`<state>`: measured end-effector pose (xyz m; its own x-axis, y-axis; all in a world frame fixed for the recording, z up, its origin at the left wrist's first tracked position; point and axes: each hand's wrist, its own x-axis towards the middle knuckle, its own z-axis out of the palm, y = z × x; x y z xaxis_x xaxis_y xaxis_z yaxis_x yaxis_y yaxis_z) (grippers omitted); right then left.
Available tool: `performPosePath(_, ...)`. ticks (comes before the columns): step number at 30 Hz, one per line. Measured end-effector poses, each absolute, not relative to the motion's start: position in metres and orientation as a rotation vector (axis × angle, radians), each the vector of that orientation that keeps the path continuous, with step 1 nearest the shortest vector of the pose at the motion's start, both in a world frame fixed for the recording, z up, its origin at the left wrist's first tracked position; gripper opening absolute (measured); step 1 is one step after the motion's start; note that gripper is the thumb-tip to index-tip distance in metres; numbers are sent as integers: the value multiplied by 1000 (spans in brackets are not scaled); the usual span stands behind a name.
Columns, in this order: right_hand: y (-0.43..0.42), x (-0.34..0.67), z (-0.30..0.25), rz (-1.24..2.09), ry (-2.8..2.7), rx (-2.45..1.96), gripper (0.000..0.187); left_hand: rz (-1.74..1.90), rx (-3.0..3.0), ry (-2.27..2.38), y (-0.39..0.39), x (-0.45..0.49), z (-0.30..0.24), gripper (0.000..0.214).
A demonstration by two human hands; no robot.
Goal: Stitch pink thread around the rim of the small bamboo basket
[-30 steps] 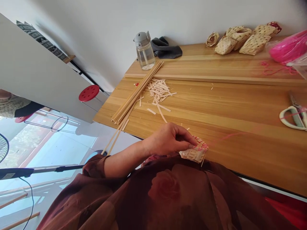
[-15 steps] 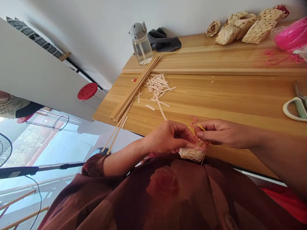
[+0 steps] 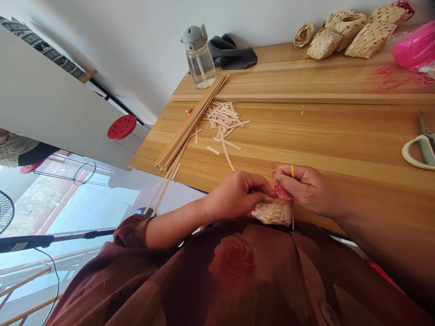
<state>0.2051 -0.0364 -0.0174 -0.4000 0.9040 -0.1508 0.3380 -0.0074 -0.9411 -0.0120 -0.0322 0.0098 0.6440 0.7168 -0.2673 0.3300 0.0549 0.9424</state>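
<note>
A small woven basket of pale splints (image 3: 273, 213) is held close to my body at the table's front edge. Pink yarn (image 3: 282, 192) runs in loops along its upper rim, and a loose strand lies beyond it. My left hand (image 3: 243, 192) pinches the basket's left rim between thumb and fingers. At the right end of the rim, my right hand (image 3: 306, 185) is closed around a thin yellow crochet hook (image 3: 292, 170). Only a short piece of the hook stands up out of the fist; its working tip is hidden.
A bundle of long wooden strips (image 3: 193, 122) lies beside a pile of cut strip pieces (image 3: 222, 115). Behind are a water bottle (image 3: 200, 59) and dark cloth (image 3: 234, 54). Woven pieces (image 3: 370, 38) and a pink yarn bag (image 3: 414, 47) sit far right; scissors (image 3: 423, 145) lie nearer.
My right hand has turned and curled tighter, and the yellow hook now points upward instead of slanting. The basket has tipped slightly, showing more of its woven side.
</note>
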Motion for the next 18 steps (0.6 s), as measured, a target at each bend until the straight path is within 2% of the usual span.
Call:
performPosePath(3, -38, 207, -12, 1352, -1781, -1235, 47, 457, 1739, 966, -37, -12, 14, 14)
performPosePath(8, -39, 207, -8, 1493, -1702, -1247, 53, 568, 1971, 957, -43, -15, 15, 13)
performPosePath(12, -44, 206, -8, 1470, -1668, -1264, 58, 639, 2248, 911, -43, -18, 13, 13)
performPosePath(18, -43, 206, -12, 1468, -1698, -1236, 52, 592, 2061, 808, -39, -15, 17, 13)
